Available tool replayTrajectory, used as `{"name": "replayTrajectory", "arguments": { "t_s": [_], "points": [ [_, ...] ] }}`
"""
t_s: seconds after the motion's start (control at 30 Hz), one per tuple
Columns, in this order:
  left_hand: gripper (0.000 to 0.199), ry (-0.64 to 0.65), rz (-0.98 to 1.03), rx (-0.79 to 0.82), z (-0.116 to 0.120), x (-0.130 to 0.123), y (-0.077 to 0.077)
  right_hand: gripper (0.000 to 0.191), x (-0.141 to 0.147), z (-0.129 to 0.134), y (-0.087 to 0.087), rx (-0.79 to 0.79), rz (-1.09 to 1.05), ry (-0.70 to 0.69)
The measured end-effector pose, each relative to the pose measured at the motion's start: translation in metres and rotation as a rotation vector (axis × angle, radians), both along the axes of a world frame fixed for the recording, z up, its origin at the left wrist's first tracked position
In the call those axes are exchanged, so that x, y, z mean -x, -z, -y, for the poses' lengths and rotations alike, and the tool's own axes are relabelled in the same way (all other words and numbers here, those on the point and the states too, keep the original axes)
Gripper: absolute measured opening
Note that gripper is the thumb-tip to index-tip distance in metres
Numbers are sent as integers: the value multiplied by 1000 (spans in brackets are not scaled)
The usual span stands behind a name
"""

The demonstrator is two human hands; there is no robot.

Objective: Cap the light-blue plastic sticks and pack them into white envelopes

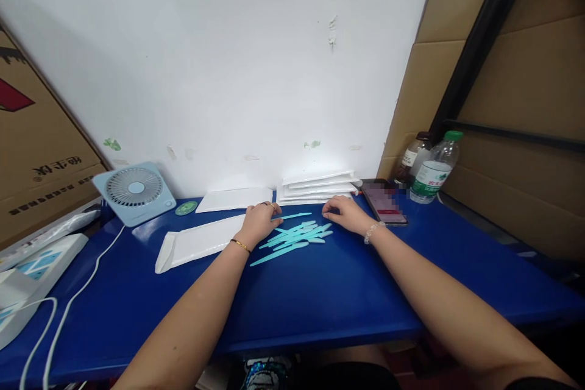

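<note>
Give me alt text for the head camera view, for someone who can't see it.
Two bare hands, left and right, reach over a loose pile of teal flat sticks on a blue table. White padded envelopes lie behind and to the left, with a light blue fan far left and a phone and bottles right.

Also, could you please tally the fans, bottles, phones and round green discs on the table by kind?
Fan: 1
Bottles: 2
Phone: 1
Round green disc: 1
Total: 5
</note>
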State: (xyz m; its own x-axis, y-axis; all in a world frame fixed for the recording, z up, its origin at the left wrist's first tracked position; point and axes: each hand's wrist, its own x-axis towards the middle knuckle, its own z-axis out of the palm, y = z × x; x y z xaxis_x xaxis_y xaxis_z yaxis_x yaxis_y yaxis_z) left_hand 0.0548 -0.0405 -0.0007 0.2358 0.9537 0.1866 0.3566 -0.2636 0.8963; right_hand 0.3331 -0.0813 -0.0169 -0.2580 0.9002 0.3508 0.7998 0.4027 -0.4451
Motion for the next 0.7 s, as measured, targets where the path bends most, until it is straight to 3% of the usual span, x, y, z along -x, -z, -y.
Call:
{"name": "replayTrajectory", "arguments": {
  "t_s": [0.1,0.3,0.5,0.7],
  "points": [
    [28,75,-23,27,5,-4,0,14,17,1,2,-33,61,-24],
    [26,179,-113,79,14,-11,-3,14,36,1,0,87,110,-66],
    [24,304,-348,-192,17,-14,1,13,39,9,-5,127,147,-161],
    [19,179,-769,-370,22,-19,-14,12,26,7,-9,29,153,-102]
  ]
}}
